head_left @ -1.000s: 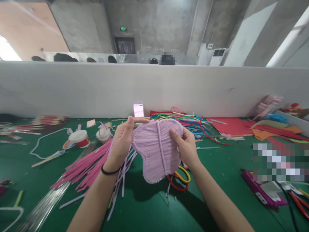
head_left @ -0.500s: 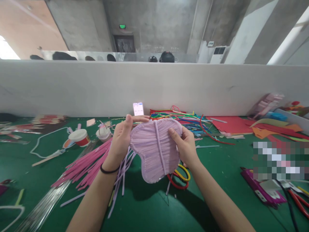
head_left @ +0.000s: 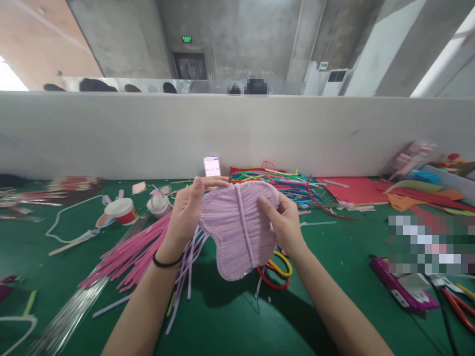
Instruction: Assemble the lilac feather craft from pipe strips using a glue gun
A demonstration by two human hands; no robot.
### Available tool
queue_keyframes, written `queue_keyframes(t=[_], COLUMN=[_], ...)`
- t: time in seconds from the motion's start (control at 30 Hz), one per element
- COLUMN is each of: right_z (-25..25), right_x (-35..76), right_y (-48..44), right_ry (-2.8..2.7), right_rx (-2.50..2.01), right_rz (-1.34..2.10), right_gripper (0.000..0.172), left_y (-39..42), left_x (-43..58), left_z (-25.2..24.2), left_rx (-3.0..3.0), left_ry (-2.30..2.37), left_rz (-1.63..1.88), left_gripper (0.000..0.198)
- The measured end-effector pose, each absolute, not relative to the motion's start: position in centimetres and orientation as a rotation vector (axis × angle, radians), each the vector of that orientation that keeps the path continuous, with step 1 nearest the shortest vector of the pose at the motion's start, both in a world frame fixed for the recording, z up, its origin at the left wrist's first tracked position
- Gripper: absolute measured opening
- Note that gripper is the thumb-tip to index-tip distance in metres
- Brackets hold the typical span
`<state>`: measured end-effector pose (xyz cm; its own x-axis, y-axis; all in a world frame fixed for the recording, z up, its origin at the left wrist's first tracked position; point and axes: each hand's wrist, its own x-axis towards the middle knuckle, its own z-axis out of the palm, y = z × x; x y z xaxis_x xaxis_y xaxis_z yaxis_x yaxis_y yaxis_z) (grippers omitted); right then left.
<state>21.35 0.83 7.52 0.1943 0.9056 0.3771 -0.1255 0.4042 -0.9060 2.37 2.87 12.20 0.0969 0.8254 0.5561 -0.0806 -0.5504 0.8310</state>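
In the head view, the person holds a flat, rounded lilac piece (head_left: 230, 232) up in front, above the green table (head_left: 345, 267). The right hand (head_left: 287, 222) pinches its right side, thumb pressed on the near face and the other fingers curled at the edge and partly hidden behind. The left hand (head_left: 183, 210) is spread at the left edge, its thumb raised off the piece and a finger stretched along the top; the rest of its grip is hidden. A lilac strip (head_left: 243, 222) runs down the near face. Pink sticks (head_left: 137, 247) lie beside the left forearm. Red and yellow scissors handles (head_left: 290, 267) show just below the piece, and a lit phone (head_left: 211, 166) stands beyond.
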Motion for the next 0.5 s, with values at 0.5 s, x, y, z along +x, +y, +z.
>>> queue_keyframes(t=[0.5], right_z=[7.51], right_x=[21.35], right_y=[0.88], right_ry=[-1.131], right_rx=[-0.899], right_rz=[0.864], right_gripper=[0.03], left_y=[2.8], left_x=[2.29], left_z=[12.32], left_rx=[1.674], left_ry=[0.76], left_rz=[1.531], left_gripper=[0.06])
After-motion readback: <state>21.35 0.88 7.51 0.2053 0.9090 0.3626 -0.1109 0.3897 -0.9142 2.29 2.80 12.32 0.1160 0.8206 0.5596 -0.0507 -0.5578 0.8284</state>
